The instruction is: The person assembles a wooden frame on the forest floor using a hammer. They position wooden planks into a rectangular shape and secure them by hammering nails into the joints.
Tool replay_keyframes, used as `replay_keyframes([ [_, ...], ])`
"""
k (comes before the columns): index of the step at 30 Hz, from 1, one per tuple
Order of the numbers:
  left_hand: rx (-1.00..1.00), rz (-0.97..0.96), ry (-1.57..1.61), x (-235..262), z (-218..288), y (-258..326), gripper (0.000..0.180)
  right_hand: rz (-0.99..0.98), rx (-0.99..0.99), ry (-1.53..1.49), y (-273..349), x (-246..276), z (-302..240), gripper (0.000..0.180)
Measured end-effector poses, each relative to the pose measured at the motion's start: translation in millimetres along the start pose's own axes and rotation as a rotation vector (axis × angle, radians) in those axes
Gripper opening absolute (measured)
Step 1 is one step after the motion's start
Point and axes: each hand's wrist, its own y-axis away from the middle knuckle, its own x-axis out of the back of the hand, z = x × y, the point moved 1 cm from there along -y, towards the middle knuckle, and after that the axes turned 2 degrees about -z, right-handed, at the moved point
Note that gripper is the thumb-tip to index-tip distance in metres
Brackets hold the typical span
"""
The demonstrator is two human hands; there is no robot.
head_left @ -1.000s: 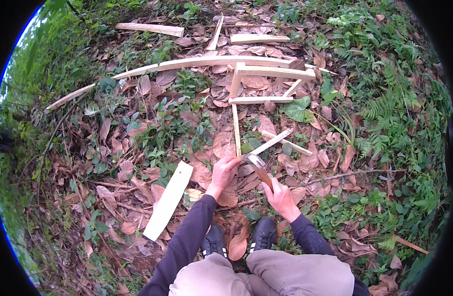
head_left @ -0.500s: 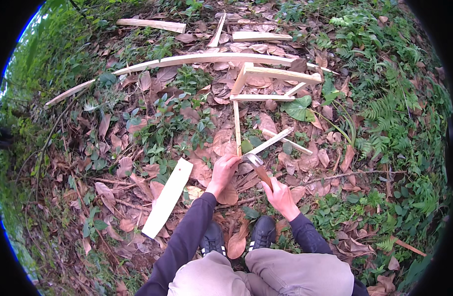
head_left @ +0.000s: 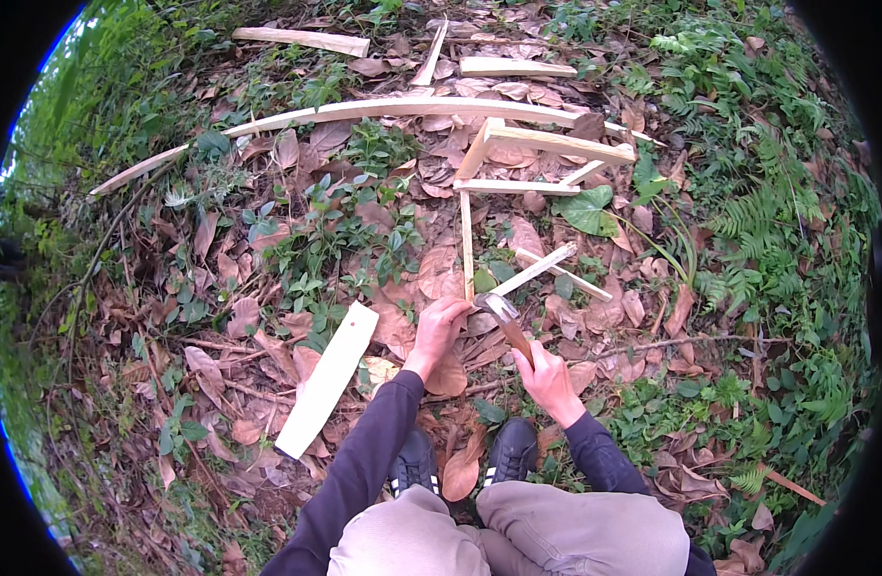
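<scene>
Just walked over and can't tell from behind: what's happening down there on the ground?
A person crouches on leaf-covered ground among split pale wood pieces. The right hand grips the wooden handle of a small hatchet, its head near the lower end of a thin upright strip of wood. The left hand steadies that strip's end. A flat pale board lies to the person's left.

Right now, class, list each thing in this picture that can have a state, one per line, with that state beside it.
left hand: closed on the near end of a thin strip, on the ground.
right hand: gripping the hatchet handle.
hatchet: held, head low beside the left hand.
thin strip: lying flat, pointing away.
broad plank: lying flat on leaves, untouched.
long curved slat: lying on the ground.
</scene>
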Motion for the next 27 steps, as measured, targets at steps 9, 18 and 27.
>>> replay_keyframes([
  [9, -0.021, 0.000, -0.020, -0.4, -4.2, 1.4, 0.017, -0.009, 0.055, 0.061, -1.3, -3.1, 4.6, 0.027],
  [18, -0.012, -0.016, 0.001, -1.0, -2.5, 1.7, 0.017, 0.016, 0.090, 0.080, -5.6, 8.5, 4.1, 0.028],
  [27, -0.020, -0.004, -0.018, -0.8, -1.9, 0.4, 0.017, -0.002, 0.111, 0.152, -4.4, 3.6, 2.3, 0.030],
])
